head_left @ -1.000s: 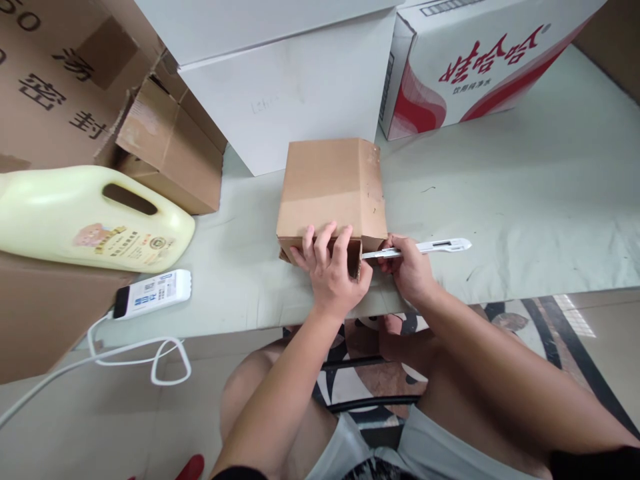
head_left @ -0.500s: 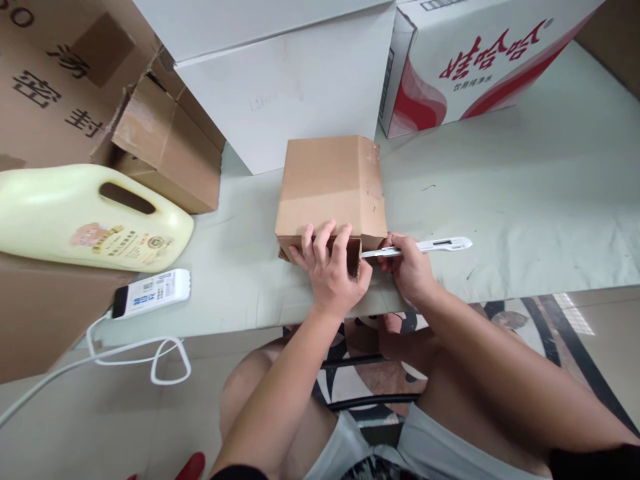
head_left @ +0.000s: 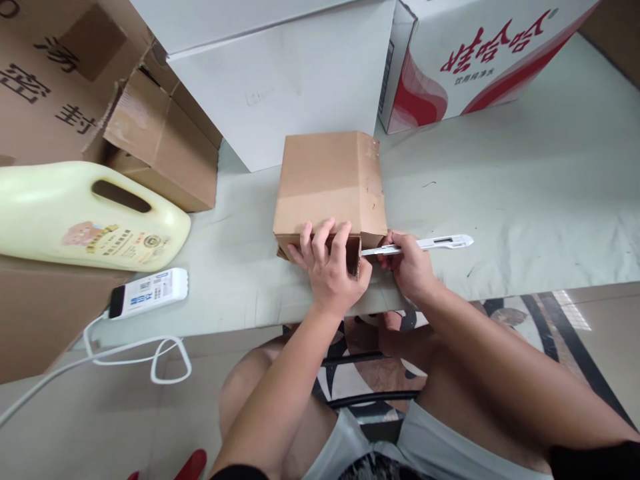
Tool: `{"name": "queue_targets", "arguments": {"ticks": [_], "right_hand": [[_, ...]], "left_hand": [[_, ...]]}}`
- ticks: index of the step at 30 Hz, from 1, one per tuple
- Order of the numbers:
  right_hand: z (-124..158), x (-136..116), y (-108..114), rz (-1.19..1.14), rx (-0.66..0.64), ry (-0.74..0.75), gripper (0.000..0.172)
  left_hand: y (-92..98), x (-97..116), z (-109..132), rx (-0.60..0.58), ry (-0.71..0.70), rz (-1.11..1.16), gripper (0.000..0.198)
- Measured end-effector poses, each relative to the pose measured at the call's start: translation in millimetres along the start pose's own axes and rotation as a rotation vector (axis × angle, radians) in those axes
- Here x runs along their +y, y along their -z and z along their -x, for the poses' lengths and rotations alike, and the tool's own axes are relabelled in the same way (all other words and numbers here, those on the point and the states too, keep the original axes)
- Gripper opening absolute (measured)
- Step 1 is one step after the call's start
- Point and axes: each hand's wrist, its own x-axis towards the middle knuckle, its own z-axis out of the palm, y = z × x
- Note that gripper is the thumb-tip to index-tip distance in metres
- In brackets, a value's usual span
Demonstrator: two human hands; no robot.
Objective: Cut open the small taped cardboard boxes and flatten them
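A small brown cardboard box (head_left: 319,173) lies on the cloth-covered table in front of me. My left hand (head_left: 333,273) grips its near edge, with the fingers over the top and the thumb against an upright flap at the near right corner. In my right hand (head_left: 413,270) is a white utility knife (head_left: 447,243), its handle pointing right. The blade end touches or nearly touches that flap, close to my left thumb. The fingers of my right hand are closed round the knife and partly hidden beneath it.
Behind the box stand a large white carton (head_left: 295,93) and a red-and-white carton (head_left: 420,87). To the left are an open brown carton (head_left: 175,153), a pale yellow jug (head_left: 45,207) and a white power strip (head_left: 155,291) with its cable. The table's front edge runs just below my hands.
The view has shifted very slightly. Both hands, the box and the utility knife keep almost the same places, with the blade end still at the flap.
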Motion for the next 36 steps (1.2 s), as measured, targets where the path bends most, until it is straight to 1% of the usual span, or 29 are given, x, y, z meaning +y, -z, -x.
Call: {"name": "queue_targets", "arguments": {"ticks": [6, 10, 26, 31, 36], "right_hand": [[2.1, -3.1, -1.0, 0.002, 0.003, 0.005, 0.025], [0.9, -0.4, 0.8, -0.007, -0.003, -0.012, 0.026], [0.6, 1.1, 1.7, -0.004, 0.0, -0.007, 0.024], [-0.1, 1.8, 2.4, 0.004, 0.001, -0.005, 0.023], [0.2, 0.6, 1.9, 0.011, -0.004, -0.007, 0.023]], "left_hand": [[0.2, 0.0, -0.8, 0.031, -0.027, 0.038, 0.053], [0.0, 0.6, -0.6, 0.023, -0.017, -0.009, 0.053], [-0.5, 0.7, -1.0, 0.055, -0.033, 0.038, 0.051], [-1.4, -0.2, -0.7, 0.051, -0.03, 0.09, 0.053], [-0.7, 0.3, -1.5, 0.071, -0.046, 0.063, 0.052]]}}
